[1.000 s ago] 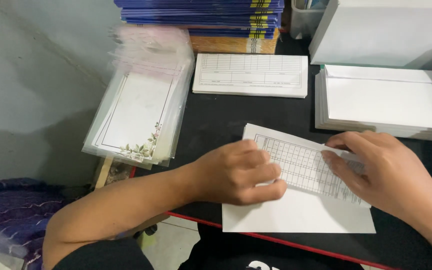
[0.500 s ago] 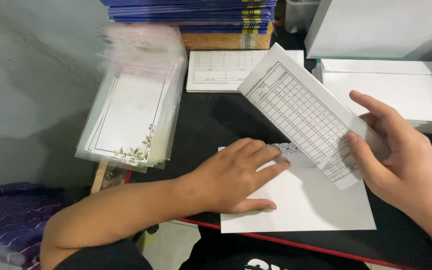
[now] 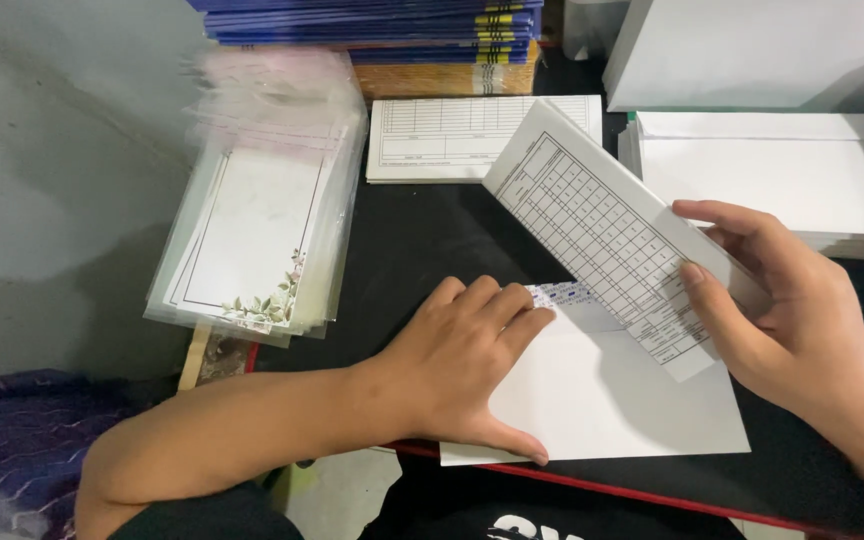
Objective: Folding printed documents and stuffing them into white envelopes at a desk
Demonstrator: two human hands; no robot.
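Observation:
A white envelope [image 3: 612,400] lies flat on the black table near its front edge. My left hand [image 3: 457,370] presses down on the envelope's left part, fingers spread toward its patterned open flap. My right hand [image 3: 787,305] grips a folded printed form [image 3: 592,225] with a grid of table lines. The form is tilted, and its lower end meets the envelope's opening just right of my left fingers.
A pile of clear sleeves with floral bordered cards [image 3: 252,230] sits at the left. A stack of printed forms [image 3: 452,135] lies behind, in front of blue booklets [image 3: 382,20]. White envelopes [image 3: 782,170] are stacked at the right, with a white box [image 3: 752,50] behind.
My right hand lifted the folded form off the envelope and tilted it up. Its lower end now sits at the envelope's opening. My left hand stayed on the envelope.

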